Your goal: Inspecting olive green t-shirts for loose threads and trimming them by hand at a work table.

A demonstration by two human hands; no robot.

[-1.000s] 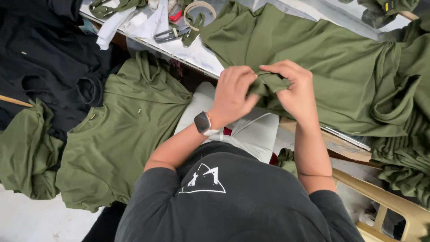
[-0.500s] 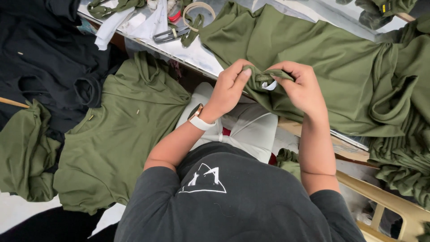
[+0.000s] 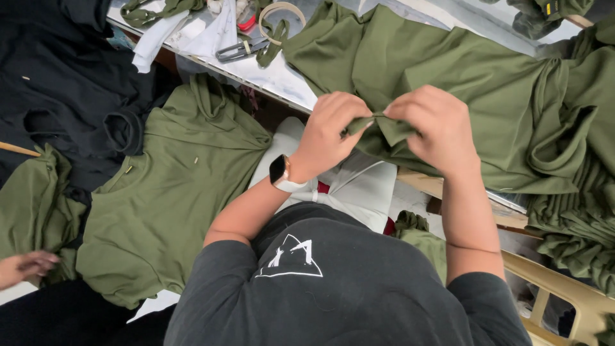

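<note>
My left hand [image 3: 330,131] and my right hand [image 3: 432,128] meet at the table's near edge and pinch a bunched fold of an olive-green garment [image 3: 448,57]. The rest of that garment spreads across the shiny metal table [image 3: 288,74] beyond my hands. A pale-strapped watch [image 3: 280,174] sits on my left wrist. I wear a dark grey shirt with a white triangular print. The fold's tip shows between my fingertips; what lies beneath it is hidden.
An olive hooded garment [image 3: 173,192] lies to my left, with black garments [image 3: 57,96] past it. Metal snips [image 3: 240,50], a tape roll [image 3: 282,11] and white scraps [image 3: 192,32] sit on the table. Olive fabric [image 3: 576,218] is piled at right. Another person's hand [image 3: 29,264] shows at lower left.
My hands moved slightly left and up along the garment's edge and drew closer, pinching a tighter fold. Another person's hand has appeared at the lower left.
</note>
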